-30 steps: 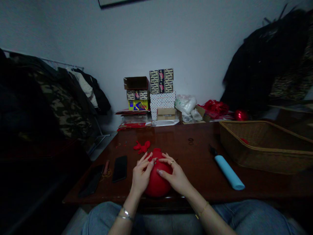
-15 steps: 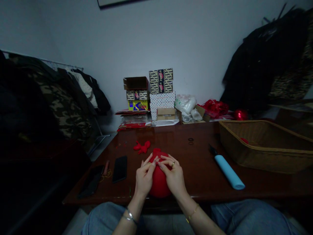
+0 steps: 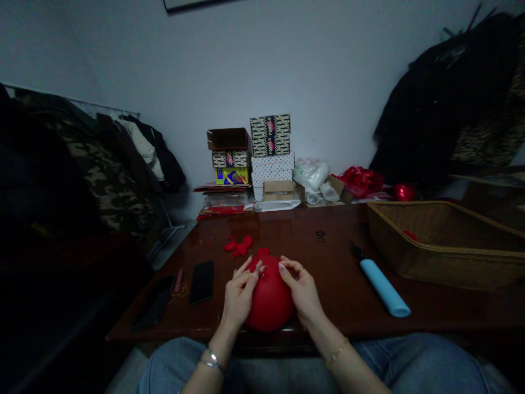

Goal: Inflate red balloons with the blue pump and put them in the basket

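A round red balloon (image 3: 270, 301) rests at the front edge of the brown table (image 3: 287, 230), between my hands. My left hand (image 3: 239, 295) is at its upper left, thumb and forefinger pinched at the balloon's top; what they pinch is too small to make out. My right hand (image 3: 302, 290) lies along the balloon's right side, its thumb and forefinger pressed together near the upper right; anything between them is too small to see. Just behind is a small red piece (image 3: 263, 251). A limp red item with several lobes (image 3: 238, 246) lies farther back to the left.
Left of the balloon lie a dark phone (image 3: 201, 282), another dark flat item (image 3: 153, 302) and a reddish stick (image 3: 178, 280) with yellow bands. On the right are a blue pump (image 3: 384, 288) and a wicker basket (image 3: 443, 265). Boxes (image 3: 270, 137) stand along the wall.
My right hand has moved right, away from my left hand, uncovering more of the balloon's top. My left hand has shifted slightly left.
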Tool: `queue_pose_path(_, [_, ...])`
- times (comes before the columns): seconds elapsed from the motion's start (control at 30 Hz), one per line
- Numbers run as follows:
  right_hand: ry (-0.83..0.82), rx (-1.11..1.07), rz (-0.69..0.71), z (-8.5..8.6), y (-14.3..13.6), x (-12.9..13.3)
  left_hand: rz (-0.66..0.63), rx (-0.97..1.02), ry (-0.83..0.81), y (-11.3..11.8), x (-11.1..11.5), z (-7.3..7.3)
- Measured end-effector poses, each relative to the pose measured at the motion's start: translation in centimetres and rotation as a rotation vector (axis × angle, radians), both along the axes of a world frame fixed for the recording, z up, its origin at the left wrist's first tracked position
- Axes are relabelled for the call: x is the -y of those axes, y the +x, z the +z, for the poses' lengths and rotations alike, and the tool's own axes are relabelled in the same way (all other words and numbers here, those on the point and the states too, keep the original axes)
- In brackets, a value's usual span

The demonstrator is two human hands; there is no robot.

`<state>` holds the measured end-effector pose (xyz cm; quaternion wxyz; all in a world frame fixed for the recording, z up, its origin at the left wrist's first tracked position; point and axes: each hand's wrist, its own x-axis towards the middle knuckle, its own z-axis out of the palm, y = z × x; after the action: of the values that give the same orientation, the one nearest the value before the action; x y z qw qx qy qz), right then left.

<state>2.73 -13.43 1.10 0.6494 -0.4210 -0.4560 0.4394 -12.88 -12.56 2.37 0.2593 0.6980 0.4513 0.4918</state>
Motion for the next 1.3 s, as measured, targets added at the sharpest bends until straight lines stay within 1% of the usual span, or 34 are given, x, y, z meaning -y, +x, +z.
queue_pose_path(0.07, [-0.015, 0.069, 0.066, -0.4, 1.2, 0.1, -0.021, 0.012, -0.004, -0.3, -0.1, -0.1])
queue_pose_path(0.13, [-0.03, 0.284, 0.171, -0.9, 2.2, 0.2, -0.041, -0.042, -0.005, -0.5, -0.1, 0.0])
queue_pose_path(0.2, [-0.035, 0.512, 0.255, -1.4, 3.0, 0.4, -0.052, -0.148, -0.009, -0.7, 0.3, 0.1])
queue_pose_path(0.23, [-0.034, 0.592, 0.285, -1.5, 3.2, 0.4, -0.052, -0.209, -0.016, -0.9, 0.5, 0.3])
queue_pose_path(0.33, [-0.022, 0.694, 0.342, -1.6, 3.6, 0.5, -0.042, -0.395, -0.089, -1.5, 1.3, 0.8])
queue_pose_path(0.43, [-0.023, 0.781, 0.342, -1.4, 3.6, 0.5, -0.015, -0.568, -0.222, -2.1, 1.9, 1.3])
queue_pose_path(0.47, [-0.03, 0.811, 0.332, -1.3, 3.5, 0.6, -0.009, -0.615, -0.246, -2.2, 2.1, 1.5])
queue_pose_path(0.53, [-0.045, 0.868, 0.298, -1.0, 3.3, 0.8, 0.012, -0.687, -0.225, -2.2, 2.3, 1.8])
queue_pose_path(0.7, [-0.012, 1.006, 0.174, -0.1, 3.2, 1.3, 0.083, -0.803, -0.04, -1.5, 2.3, 2.4])
queue_pose_path(0.87, [0.059, 1.126, 0.053, 0.6, 3.8, 1.2, 0.159, -0.893, 0.104, -0.4, 1.9, 2.9])
queue_pose_path(1.03, [0.134, 1.242, -0.097, 0.9, 4.8, 0.8, 0.205, -0.943, 0.271, 1.0, 1.2, 3.5])
queue_pose_path(1.2, [0.202, 1.308, -0.232, 1.4, 6.2, 0.5, 0.24, -0.964, 0.374, 2.7, 0.4, 3.9])
queue_pose_path(1.3, [0.232, 1.349, -0.305, 1.7, 7.2, 0.3, 0.237, -0.952, 0.431, 3.7, -0.3, 4.0])
